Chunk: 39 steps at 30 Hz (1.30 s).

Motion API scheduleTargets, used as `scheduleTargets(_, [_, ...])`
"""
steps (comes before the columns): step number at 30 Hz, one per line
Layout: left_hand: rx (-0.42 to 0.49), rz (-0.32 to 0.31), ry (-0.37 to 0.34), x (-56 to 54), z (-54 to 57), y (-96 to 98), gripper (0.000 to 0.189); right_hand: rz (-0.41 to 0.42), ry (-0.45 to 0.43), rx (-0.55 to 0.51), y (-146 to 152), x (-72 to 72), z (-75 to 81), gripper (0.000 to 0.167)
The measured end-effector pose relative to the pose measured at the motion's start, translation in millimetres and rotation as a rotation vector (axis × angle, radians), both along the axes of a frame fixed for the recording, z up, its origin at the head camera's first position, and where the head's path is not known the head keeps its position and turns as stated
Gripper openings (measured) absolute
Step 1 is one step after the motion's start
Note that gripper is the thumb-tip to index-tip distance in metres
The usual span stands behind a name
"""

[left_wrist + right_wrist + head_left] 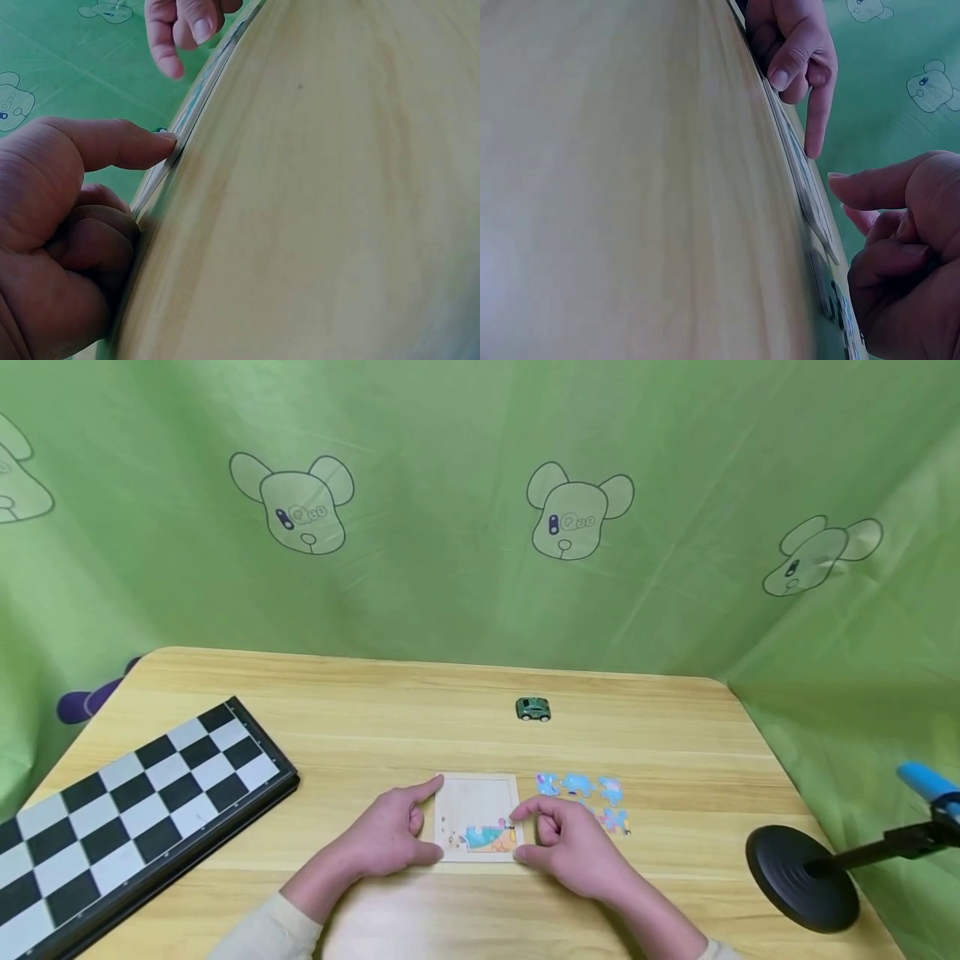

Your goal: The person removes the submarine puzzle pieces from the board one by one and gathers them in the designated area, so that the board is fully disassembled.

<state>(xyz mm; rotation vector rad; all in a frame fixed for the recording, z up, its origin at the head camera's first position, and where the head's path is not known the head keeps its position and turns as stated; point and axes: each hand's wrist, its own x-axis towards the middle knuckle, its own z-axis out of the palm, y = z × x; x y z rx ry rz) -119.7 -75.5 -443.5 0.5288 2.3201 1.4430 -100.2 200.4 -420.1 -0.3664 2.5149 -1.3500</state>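
Observation:
A light wooden puzzle tray [477, 783] lies on the table between the two hands. Colored puzzle pieces [487, 838] are set along its lower part. My left hand [390, 831] holds the tray's left side, index finger at the upper corner and thumb at the lower corner; in the left wrist view the thumb touches the edge and the other fingers are curled. Over the right border is my right hand [573, 847], thumb and index finger apart, other fingers curled, with nothing visible between them. Loose blue and pink puzzle pieces [577, 784] lie beyond it, partly hidden by that hand.
A green toy car [533, 709] stands farther back on the wooden table [375, 710]. To the left lies a black-and-white chessboard [150, 785]. A round black stand base [801, 878] is at the right, and a green curtain [450, 593] hangs behind.

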Motion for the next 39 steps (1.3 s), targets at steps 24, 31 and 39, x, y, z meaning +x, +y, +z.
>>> scheduleTargets(24, [0.004,0.004,0.003,-0.3,0.0,0.2,0.096,0.160,-0.079,0.034,-26.0,-15.2,-0.2,0.025])
scheduleTargets(31, [0.003,0.005,0.002,0.0,-0.5,0.5,0.096,0.168,-0.074,0.047,-25.3,-16.2,-3.1,0.026])
scheduleTargets(39, [0.004,0.008,0.005,0.4,-0.3,0.7,0.096,0.168,-0.079,0.060,-26.7,-16.0,-0.2,0.028])
